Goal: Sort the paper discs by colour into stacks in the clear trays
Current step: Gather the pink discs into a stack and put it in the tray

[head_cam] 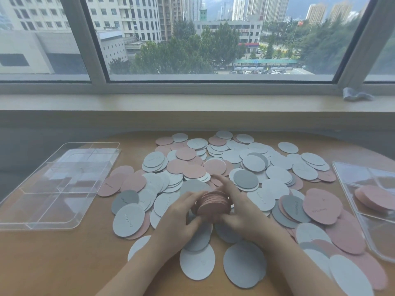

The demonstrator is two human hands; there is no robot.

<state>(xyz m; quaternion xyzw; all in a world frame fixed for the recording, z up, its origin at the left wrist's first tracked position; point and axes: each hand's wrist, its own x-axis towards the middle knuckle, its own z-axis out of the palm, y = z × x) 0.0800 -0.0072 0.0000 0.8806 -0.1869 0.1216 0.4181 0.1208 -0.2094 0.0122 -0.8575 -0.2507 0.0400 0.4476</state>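
Note:
A wide heap of pink, white and grey paper discs covers the middle of the wooden table. Over its near part, my left hand and my right hand hold a thick stack of pink discs between them, fingers curled round its two sides. A clear divided tray lies at the left with nothing in its compartments. Another clear tray at the right edge holds a low stack of pink discs.
The table ends at a wall below a window sill. A crumpled grey scrap lies on the sill at the right. Loose discs reach to the near right table edge.

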